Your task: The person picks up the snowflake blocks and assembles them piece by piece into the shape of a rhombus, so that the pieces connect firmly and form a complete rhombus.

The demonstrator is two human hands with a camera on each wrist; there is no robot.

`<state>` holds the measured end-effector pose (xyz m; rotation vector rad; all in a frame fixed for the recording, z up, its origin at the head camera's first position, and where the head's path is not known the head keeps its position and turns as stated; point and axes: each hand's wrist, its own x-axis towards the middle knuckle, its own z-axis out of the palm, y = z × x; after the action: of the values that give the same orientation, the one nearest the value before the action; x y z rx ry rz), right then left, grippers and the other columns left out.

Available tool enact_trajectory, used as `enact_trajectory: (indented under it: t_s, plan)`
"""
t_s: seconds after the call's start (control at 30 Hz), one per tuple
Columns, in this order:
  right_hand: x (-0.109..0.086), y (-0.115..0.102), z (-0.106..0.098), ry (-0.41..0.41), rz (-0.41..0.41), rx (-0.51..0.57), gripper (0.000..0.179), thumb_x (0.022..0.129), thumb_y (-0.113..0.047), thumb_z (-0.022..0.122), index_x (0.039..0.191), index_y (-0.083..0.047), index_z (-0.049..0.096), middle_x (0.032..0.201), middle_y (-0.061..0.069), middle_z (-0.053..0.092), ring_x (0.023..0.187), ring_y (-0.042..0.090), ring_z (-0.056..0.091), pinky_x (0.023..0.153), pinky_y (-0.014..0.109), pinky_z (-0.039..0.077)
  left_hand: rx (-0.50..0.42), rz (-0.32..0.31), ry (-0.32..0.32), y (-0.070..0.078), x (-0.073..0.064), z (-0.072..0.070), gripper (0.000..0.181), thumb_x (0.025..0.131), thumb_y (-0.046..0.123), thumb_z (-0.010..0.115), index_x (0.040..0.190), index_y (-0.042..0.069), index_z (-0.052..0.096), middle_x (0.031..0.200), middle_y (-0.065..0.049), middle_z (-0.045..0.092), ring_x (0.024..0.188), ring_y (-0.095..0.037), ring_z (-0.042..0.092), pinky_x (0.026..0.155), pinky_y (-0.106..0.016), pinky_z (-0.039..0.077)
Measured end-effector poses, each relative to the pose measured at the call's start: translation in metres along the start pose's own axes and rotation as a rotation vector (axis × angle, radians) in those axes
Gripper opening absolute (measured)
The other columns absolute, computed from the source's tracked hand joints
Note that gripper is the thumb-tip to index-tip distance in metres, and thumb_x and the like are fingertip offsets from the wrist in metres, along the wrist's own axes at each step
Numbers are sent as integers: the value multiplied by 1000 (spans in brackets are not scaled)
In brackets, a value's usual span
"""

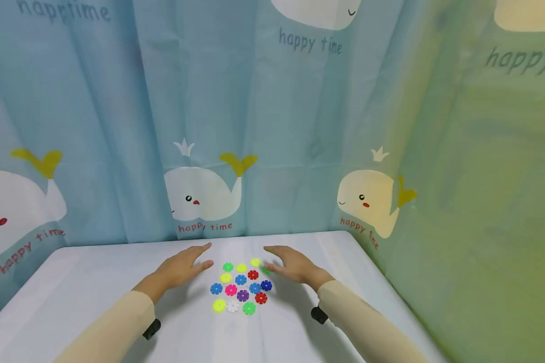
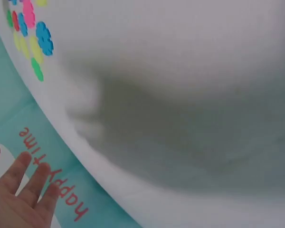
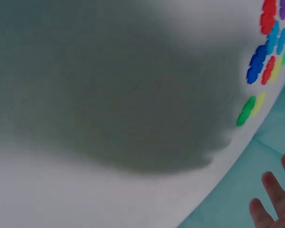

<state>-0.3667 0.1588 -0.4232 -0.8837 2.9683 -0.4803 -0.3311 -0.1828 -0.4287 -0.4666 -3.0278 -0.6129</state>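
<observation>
Several flat, notched plastic discs lie spread on the white table, among them a pink disc [image 1: 230, 290], a purple disc [image 1: 242, 295], a white disc [image 1: 232, 306] and a dark blue disc [image 1: 266, 285]. To their left my left hand [image 1: 181, 267] hovers with fingers extended and nothing held. My right hand [image 1: 295, 264] is held over the right side of the group, its thumb overlapping a green disc [image 1: 265, 270] in the head view. Both wrist views show spread fingers, with a blue disc [image 2: 44, 38] and a red disc [image 3: 268, 16] at some distance.
The white table [image 1: 172, 343] ends at the back against a blue curtain [image 1: 290, 201] printed with whales. On the right hangs a greenish curtain [image 1: 481, 227]. Each sleeved wrist carries a small black device [image 1: 319, 315]. Arm shadows fall on the tabletop.
</observation>
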Motion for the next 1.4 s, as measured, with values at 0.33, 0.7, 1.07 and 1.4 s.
enact_trajectory:
  t_s: [0.33,0.7,1.07,1.4]
  plan:
    - [-14,10,11,3,56,208,57,92,-57,57,128,-14,65,127,4,64,115,26,59,99,50,47,-138,-56,40,8,-9,9,78,92,72,42,151,21,41,146,-10,51,130,-34,50,106,-63,35]
    - [-28,13,21,27,70,334,42,92,-39,67,120,-8,70,104,-1,69,94,15,59,81,36,49,-234,-27,101,7,-12,22,68,91,58,61,141,13,54,132,-4,63,114,-25,61,96,-51,50]
    - [-29,13,31,7,75,437,38,90,-30,71,120,-6,70,99,1,69,88,15,60,74,31,49,-316,-47,127,7,-13,38,51,90,33,72,134,9,60,120,-6,68,104,-24,65,92,-49,52]
    - [-25,14,35,6,112,475,37,90,-27,71,120,-6,70,99,1,68,87,15,58,72,29,49,-333,-87,118,10,-12,42,50,88,30,75,130,8,63,112,-5,69,98,-21,64,88,-44,54]
